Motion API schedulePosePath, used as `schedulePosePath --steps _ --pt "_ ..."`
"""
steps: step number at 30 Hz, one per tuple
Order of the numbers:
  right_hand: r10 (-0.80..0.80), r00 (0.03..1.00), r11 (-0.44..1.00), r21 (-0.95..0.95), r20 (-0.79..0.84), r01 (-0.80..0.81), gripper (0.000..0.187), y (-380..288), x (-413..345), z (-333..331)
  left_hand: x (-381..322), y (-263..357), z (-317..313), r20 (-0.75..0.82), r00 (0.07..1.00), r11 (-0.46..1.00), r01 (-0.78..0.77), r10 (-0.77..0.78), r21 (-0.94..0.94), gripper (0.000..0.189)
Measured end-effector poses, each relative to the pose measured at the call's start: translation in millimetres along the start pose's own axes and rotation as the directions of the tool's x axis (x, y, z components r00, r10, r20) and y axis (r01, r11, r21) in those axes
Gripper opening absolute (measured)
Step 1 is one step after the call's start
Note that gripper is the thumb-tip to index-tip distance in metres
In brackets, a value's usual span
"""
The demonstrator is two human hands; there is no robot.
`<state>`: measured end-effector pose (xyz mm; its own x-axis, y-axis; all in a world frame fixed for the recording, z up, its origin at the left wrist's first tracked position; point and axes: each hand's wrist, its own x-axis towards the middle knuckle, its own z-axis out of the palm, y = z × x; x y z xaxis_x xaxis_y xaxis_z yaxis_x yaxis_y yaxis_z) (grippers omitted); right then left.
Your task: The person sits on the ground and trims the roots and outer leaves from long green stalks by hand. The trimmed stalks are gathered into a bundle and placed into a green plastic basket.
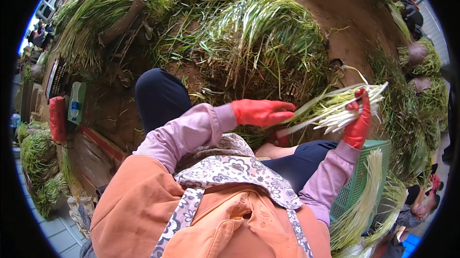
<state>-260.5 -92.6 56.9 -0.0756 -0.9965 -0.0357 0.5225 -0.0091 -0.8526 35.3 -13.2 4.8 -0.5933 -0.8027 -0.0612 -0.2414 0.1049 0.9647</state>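
Observation:
My right hand (357,121), in a red rubber glove, is closed around a bunch of white-stemmed leafy stalks (334,112), white ends towards the right. The plants look like chives or young garlic; the exact kind is unclear. My left hand (264,112), also red-gloved and slightly blurred, stretches towards the bunch's leafy end with straight fingers a little apart. Nothing shows gripped in it; its thumb is hidden, and whether the fingertips touch a leaf is unclear. Beyond both hands lies a large heap of green stalks (269,31) with brown, soiled roots.
A green plastic crate (346,193) stands at lower right, with pale stalks (363,200) beside it. At left are a plastic bottle (74,101), a red rolled object (57,118) and a cardboard box (95,150). More green heaps (111,10) surround me; people sit at the far edges.

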Motion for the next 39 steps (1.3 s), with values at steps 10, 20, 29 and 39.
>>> schedulePosePath --steps 10,20,29,39 --pt "0.11 0.969 0.994 -0.036 0.222 -0.105 0.037 20 15 36 58 44 -10 -0.252 0.859 0.817 -0.275 0.446 0.507 0.035" --pt "0.018 0.933 0.829 0.517 0.358 -0.214 0.032 38 42 49 85 -154 -186 -0.82 0.4 0.664 0.747 -0.41 0.032 0.043" --pt "-0.052 0.841 0.804 0.522 0.539 -0.285 0.033 40 49 57 74 -95 -130 -0.859 0.472 0.898 0.262 0.2 0.353 0.026" --pt "0.234 0.965 0.972 -0.046 0.119 -0.23 0.029 86 15 84 35 -38 -7 -0.791 0.586 0.985 -0.112 0.172 0.131 0.019"
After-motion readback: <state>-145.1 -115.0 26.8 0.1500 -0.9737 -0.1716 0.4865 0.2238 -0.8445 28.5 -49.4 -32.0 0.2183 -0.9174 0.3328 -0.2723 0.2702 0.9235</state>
